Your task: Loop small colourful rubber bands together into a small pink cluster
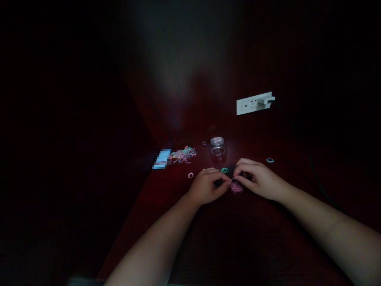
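Observation:
My left hand (210,185) and my right hand (256,177) meet over the dark red table, thumbs and forefingers pinched. Between their fingertips is a thin, pale elastic hair band (232,179), held at both sides. Just under the fingertips lies a small heap of pink hair bands (237,188). A few green hair bands (224,170) rest behind the hands, and a single pink band (191,175) lies left of my left hand. Beyond my right hand is a teal band (270,160).
A clear lidded jar (218,147) stands behind the hands. To its left are a small ring (204,143) and a mixed pile of coloured bands (183,154), beside a blurred bright screen (162,159). A wall socket (254,103) holds a plug, whose dark cable (312,171) runs down at right.

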`<act>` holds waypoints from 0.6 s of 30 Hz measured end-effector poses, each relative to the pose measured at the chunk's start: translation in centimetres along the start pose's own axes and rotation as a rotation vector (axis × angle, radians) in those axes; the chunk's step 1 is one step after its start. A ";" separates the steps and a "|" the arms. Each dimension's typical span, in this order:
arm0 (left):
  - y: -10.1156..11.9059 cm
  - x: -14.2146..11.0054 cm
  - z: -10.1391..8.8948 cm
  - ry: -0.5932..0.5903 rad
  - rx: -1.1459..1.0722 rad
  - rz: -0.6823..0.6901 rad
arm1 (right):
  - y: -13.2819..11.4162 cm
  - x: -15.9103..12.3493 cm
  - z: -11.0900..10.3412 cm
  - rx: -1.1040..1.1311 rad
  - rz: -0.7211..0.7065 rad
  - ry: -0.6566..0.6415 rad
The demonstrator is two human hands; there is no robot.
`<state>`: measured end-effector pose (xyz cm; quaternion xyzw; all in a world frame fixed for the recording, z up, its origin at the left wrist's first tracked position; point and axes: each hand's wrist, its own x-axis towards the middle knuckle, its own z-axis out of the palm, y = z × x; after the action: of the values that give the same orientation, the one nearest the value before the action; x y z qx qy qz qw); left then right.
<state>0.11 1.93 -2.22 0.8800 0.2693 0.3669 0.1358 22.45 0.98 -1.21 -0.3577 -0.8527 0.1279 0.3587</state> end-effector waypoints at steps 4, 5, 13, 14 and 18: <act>0.0 0.0 0.0 0.005 0.004 0.001 | 0.1 0.0 0.0 0.000 0.004 -0.010; 0.0 0.0 0.0 0.004 0.006 0.000 | 0.0 0.0 0.0 0.001 0.006 -0.011; 0.1 0.0 -0.1 -0.009 0.001 0.002 | 0.0 0.0 -0.1 0.006 0.017 -0.017; 0.1 0.1 -0.1 -0.010 0.002 0.002 | 0.0 0.0 -0.1 0.007 0.018 -0.020; 0.0 0.0 0.0 -0.002 0.014 -0.012 | 0.2 0.0 -0.1 0.003 0.024 -0.025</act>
<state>0.13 1.95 -2.20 0.8796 0.2770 0.3634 0.1323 22.59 1.08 -1.24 -0.3660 -0.8526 0.1378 0.3467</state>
